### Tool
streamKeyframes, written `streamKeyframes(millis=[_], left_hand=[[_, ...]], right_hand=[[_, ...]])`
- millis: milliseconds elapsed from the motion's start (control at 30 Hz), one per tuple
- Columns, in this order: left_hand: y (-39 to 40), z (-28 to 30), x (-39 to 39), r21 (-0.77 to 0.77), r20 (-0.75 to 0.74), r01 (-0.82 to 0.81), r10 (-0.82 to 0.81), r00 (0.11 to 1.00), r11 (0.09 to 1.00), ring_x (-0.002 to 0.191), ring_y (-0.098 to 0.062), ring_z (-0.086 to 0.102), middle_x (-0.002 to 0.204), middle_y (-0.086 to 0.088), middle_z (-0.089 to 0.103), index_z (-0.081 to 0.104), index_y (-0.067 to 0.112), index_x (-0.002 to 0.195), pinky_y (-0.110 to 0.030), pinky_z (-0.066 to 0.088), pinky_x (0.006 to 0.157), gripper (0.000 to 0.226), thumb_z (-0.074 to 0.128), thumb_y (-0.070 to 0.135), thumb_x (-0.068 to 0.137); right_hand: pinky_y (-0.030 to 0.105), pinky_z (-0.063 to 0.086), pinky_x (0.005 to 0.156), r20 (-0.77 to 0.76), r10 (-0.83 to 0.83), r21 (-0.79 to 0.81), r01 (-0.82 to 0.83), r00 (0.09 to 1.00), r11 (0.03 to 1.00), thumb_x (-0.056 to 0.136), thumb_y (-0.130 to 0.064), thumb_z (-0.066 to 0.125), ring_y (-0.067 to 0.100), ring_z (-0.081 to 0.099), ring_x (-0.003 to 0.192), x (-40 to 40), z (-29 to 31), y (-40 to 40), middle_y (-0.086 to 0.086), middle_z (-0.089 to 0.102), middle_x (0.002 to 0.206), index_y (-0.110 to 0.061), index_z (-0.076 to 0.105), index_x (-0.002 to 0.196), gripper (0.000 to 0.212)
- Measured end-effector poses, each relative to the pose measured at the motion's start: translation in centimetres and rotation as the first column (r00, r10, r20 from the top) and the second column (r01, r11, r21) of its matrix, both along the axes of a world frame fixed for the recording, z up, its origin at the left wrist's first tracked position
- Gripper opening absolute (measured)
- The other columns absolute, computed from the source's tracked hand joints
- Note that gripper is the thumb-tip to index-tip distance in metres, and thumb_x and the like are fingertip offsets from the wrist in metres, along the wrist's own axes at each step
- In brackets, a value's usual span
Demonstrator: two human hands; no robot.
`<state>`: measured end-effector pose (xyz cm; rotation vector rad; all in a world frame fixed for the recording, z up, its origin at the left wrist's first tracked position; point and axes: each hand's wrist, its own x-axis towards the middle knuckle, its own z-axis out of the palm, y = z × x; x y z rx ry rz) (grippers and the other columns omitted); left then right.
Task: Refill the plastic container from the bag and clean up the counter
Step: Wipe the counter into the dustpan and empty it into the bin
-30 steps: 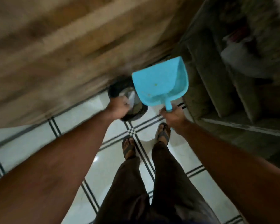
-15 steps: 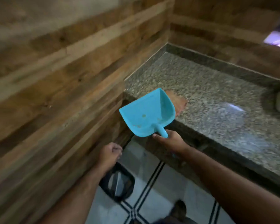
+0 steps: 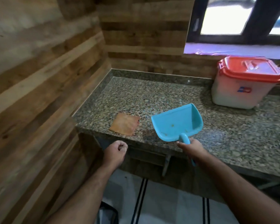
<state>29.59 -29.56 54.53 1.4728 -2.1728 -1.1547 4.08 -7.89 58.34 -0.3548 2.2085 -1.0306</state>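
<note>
Hands — right (image 3: 190,147) round blue dustpan (image 3: 176,122)

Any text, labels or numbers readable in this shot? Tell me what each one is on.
No text can be read.
Container: a red and blue logo on its front wall, too blurred to read.
Red lid: raised moulding, not legible.
Dustpan, cloth, counter: no markings.

dustpan handle (image 3: 187,143) mostly hidden by right hand (image 3: 191,147), bin (image 3: 107,214) cut off

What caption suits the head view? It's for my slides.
Right hand holds blue dustpan over granite counter beside orange cloth.
</note>
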Motion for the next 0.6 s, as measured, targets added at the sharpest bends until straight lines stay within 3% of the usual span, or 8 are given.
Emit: streamKeyframes(millis=[67, 133, 200, 367, 500, 600], left_hand=[[-0.2, -0.3, -2.5, -0.060, 0.046, -0.016, 0.019, 0.999, 0.998, 0.080, -0.018, 0.070, 0.081, 0.009, 0.075, 0.072, 0.028, 0.084, -0.028, 0.048, 0.070, 0.012, 0.073, 0.022, 0.094], [-0.3, -1.0, -5.1, -0.081, 0.063, -0.018, 0.023, 0.998, 0.997, 0.086, -0.022, 0.073, 0.085, 0.006, 0.077, 0.070, 0.030, 0.085, -0.032, 0.056, 0.077, 0.011, 0.075, 0.028, 0.095], [-0.9, -2.0, -7.2, -0.100, 0.089, -0.004, 0.013, 0.996, 0.995, 0.093, -0.024, 0.075, 0.094, 0.003, 0.080, 0.075, 0.027, 0.098, -0.035, 0.060, 0.086, 0.005, 0.075, 0.031, 0.096], [-4.1, -2.7, -12.3, -0.179, 0.131, -0.062, 0.086, 0.988, 0.982, 0.110, -0.033, 0.074, 0.122, -0.011, 0.079, 0.073, 0.014, 0.130, -0.039, 0.059, 0.094, 0.039, 0.076, 0.033, 0.095], [-8.6, -4.5, -15.8, -0.222, 0.265, -0.043, 0.103, 0.959, 0.974, 0.124, -0.041, 0.066, 0.139, -0.016, 0.069, 0.058, 0.005, 0.147, -0.044, 0.054, 0.098, 0.064, 0.080, 0.034, 0.094], [-12.3, -8.0, -17.8, -0.190, 0.479, 0.031, 0.066, 0.875, 0.981, 0.154, -0.039, 0.040, 0.167, -0.020, 0.042, 0.037, 0.003, 0.162, -0.050, 0.040, 0.123, 0.097, 0.075, 0.055, 0.091]], right_hand=[[0.020, 0.038, 0.038, 0.012, -0.017, 0.016, 0.016, 1.000, 1.000, 0.099, -0.027, 0.075, 0.018, 0.051, 0.048, -2.0, -1.2, 1.2, 0.011, 0.059, 0.071, -0.003, 0.067, 0.105, 0.026], [0.024, 0.042, 0.043, 0.010, -0.012, 0.039, 0.012, 1.000, 0.999, 0.097, -0.029, 0.076, 0.019, 0.054, 0.050, -3.9, -2.6, 2.1, 0.010, 0.061, 0.069, -0.004, 0.069, 0.099, 0.026], [0.026, 0.043, 0.047, 0.032, -0.021, 0.073, 0.018, 0.999, 0.997, 0.096, -0.030, 0.076, 0.020, 0.056, 0.053, -5.5, -4.0, 2.8, 0.009, 0.062, 0.068, -0.009, 0.068, 0.092, 0.023], [0.030, 0.046, 0.053, 0.113, -0.085, 0.104, 0.073, 0.990, 0.992, 0.092, -0.035, 0.077, 0.021, 0.060, 0.056, -8.7, -5.9, 3.5, 0.007, 0.066, 0.070, -0.013, 0.070, 0.099, 0.024], [0.036, 0.053, 0.054, 0.121, -0.114, 0.127, 0.098, 0.986, 0.987, 0.078, -0.048, 0.074, 0.028, 0.070, 0.062, -12.0, -6.9, 2.3, 0.009, 0.073, 0.076, -0.017, 0.071, 0.099, 0.038], [0.040, 0.057, 0.058, 0.113, -0.149, 0.142, 0.133, 0.982, 0.981, 0.086, -0.042, 0.077, 0.028, 0.074, 0.071, -14.0, -6.6, 0.9, 0.012, 0.077, 0.085, -0.018, 0.071, 0.099, 0.028]])
